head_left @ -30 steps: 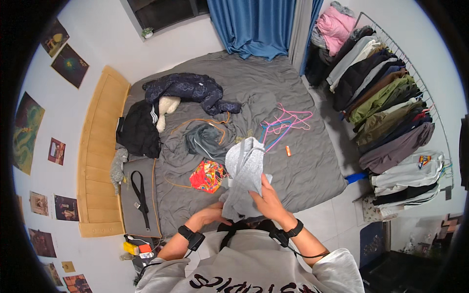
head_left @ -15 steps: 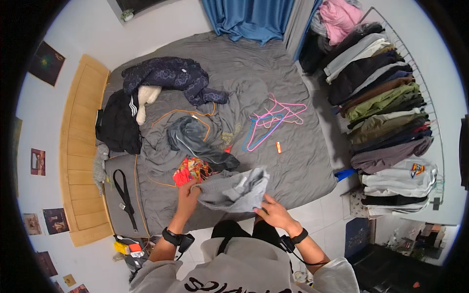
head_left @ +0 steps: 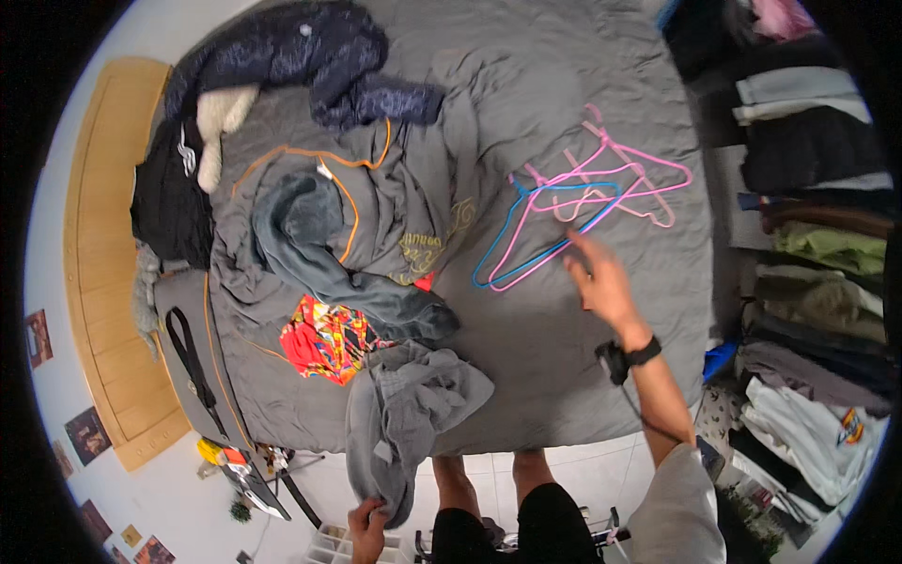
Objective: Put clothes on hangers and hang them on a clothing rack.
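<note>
My left hand (head_left: 366, 532), low in the view, is closed on the edge of a grey garment (head_left: 409, 395). That garment hangs from the hand up over the bed's near edge, its far part lying on the bed. My right hand (head_left: 601, 287) reaches over the bed with nothing seen in it, fingers apart and slightly blurred. Its fingertips are close to a blue hanger (head_left: 495, 242); whether they touch is unclear. Overlapping it are pink hangers (head_left: 672, 167). A small red patch shows under the right hand, mostly hidden.
On the grey bed (head_left: 564, 376) lie a dark grey-blue fleece garment (head_left: 282, 235), a red patterned cloth (head_left: 324, 338), a dark patterned garment (head_left: 272, 56) and black clothing (head_left: 169, 207). A black strap (head_left: 191, 362) lies at left. Clothes (head_left: 813, 282) hang along the right.
My right hand has let go of the grey garment and moved forward right to the hangers. My left hand has drawn the garment down toward me. The view has shifted closer over the bed.
</note>
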